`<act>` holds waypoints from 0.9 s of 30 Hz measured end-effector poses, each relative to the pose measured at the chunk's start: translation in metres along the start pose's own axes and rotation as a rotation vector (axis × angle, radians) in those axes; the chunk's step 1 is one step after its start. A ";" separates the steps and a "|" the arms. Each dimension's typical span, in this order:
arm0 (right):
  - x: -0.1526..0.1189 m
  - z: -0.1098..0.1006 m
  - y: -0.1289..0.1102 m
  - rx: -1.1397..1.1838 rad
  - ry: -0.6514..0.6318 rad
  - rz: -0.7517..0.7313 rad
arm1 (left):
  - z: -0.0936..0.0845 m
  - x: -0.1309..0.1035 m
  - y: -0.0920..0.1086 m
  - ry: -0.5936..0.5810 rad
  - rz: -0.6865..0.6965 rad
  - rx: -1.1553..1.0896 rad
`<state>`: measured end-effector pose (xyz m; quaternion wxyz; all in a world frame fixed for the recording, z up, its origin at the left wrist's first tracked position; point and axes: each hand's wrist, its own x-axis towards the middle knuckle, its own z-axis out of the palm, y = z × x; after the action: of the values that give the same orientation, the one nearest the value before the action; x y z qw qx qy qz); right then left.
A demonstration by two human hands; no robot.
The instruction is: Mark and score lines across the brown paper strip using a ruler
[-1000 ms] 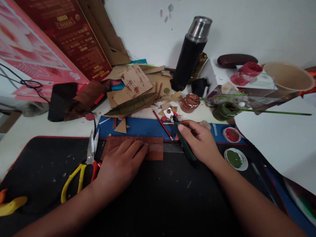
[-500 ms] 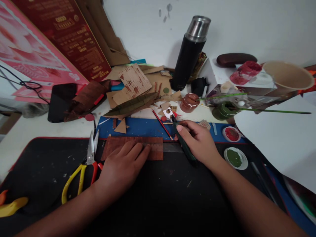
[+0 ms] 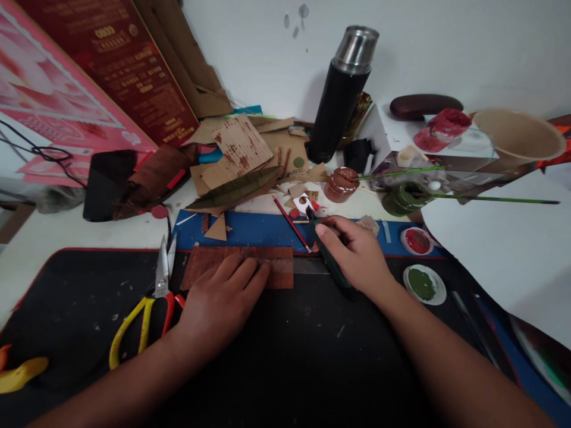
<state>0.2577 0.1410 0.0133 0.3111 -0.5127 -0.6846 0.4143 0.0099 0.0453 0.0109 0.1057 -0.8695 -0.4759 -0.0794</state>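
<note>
My left hand (image 3: 227,291) lies over a brown-painted cardboard strip (image 3: 281,279), its fingers stretched flat and pressing down. Under the fingertips runs a clear ruler (image 3: 310,266), which extends past the strip's right edge onto the black mat. My right hand (image 3: 357,252) is wrapped round a dark green utility knife (image 3: 332,261), tilted with its dark tip pointing up and away, apart from the strip. Left of my left hand, scissors (image 3: 163,285) with yellow and red handles lie with their blades parted.
Behind the mat (image 3: 285,368) lie a red pencil (image 3: 292,224), cardboard scraps (image 3: 243,142) and a brown paint jar (image 3: 341,185). A black thermos (image 3: 341,98) stands at the back. On the right are a green paint jar (image 3: 404,199) and a lid of green paint (image 3: 423,284).
The whole view has shifted very slightly. Both hands keep their places, the left on the strip and the right round the knife.
</note>
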 end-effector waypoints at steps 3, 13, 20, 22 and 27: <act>0.001 0.000 0.000 -0.024 0.017 -0.006 | 0.000 -0.001 0.000 -0.029 -0.006 -0.006; 0.002 0.002 0.002 0.004 0.003 -0.001 | 0.000 0.002 0.003 0.029 0.003 0.041; 0.003 0.004 0.004 0.042 -0.010 0.001 | -0.002 0.004 0.005 0.013 -0.008 0.069; 0.003 0.004 0.004 0.052 -0.007 0.007 | -0.002 0.003 0.005 0.001 -0.006 0.075; 0.004 0.005 0.003 0.054 -0.014 0.017 | -0.002 0.003 0.005 -0.003 0.007 0.056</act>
<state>0.2539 0.1437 0.0086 0.3165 -0.5070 -0.6711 0.4386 0.0155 0.0441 0.0129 0.1297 -0.8680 -0.4749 -0.0646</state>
